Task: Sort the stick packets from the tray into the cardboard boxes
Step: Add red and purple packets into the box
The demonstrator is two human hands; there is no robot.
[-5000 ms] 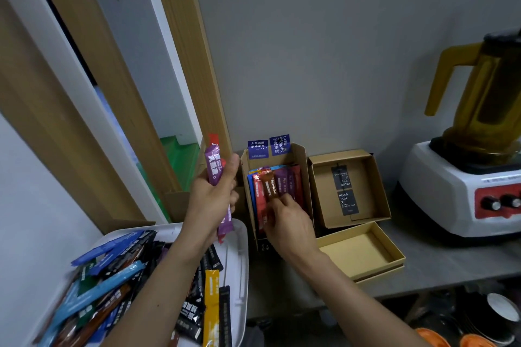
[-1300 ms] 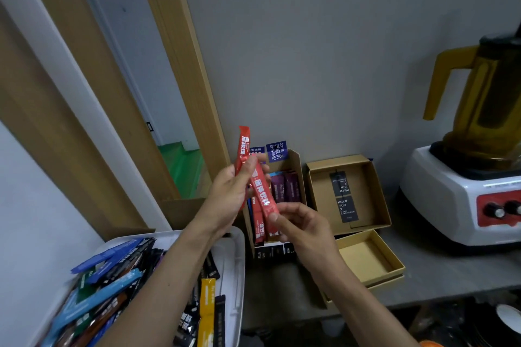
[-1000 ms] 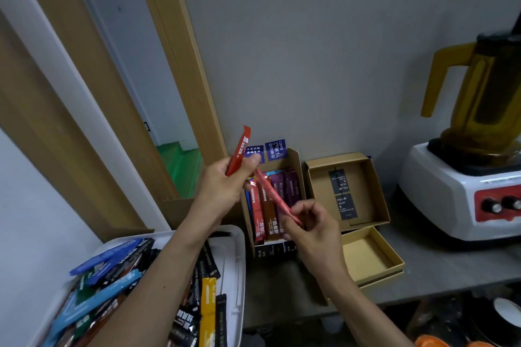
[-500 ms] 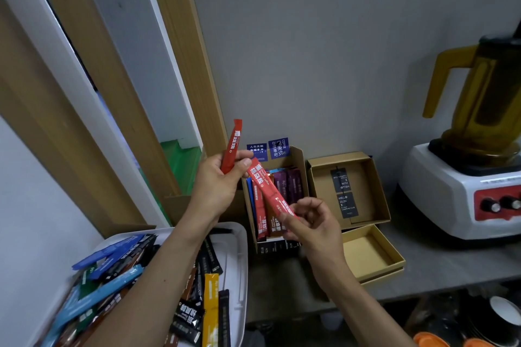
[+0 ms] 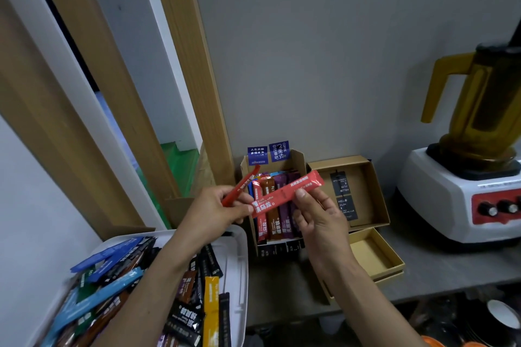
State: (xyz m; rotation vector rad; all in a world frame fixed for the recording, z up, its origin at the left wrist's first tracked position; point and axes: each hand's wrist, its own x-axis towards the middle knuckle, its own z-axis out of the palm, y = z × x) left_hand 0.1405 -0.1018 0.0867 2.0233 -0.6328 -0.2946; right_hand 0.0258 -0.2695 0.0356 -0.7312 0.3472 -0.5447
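Nearest to us, at lower left, the white plastic tray [image 5: 239, 262] holds a loose heap of stick packets [image 5: 112, 284] in blue, black, brown and yellow. Our left forearm crosses above it.

Above the tray's far corner, our left hand [image 5: 214, 211] has its fingers curled round an edge-on red stick packet [image 5: 242, 186], which slants up toward the boxes. That hand's thumb tip touches the left end of a second one, the long red stick packet with white print [image 5: 284, 194]. Our right hand [image 5: 321, 217] pinches this packet between thumb and curled fingers, near its right half. It lies almost level in the air, in front of the boxes.

Just behind it stands the tall brown cardboard box [image 5: 298, 160] with blue labels on its back flap. Red, brown and purple upright packets [image 5: 277, 222] fill it side by side.

To its right, an open square cardboard box [image 5: 375, 191] leans back with black tags inside. A shallow cardboard box [image 5: 375, 256] lies below it on the grey counter [image 5: 451, 262].

Farther right sits a white blender with an amber jug [image 5: 456, 200], against the grey wall.
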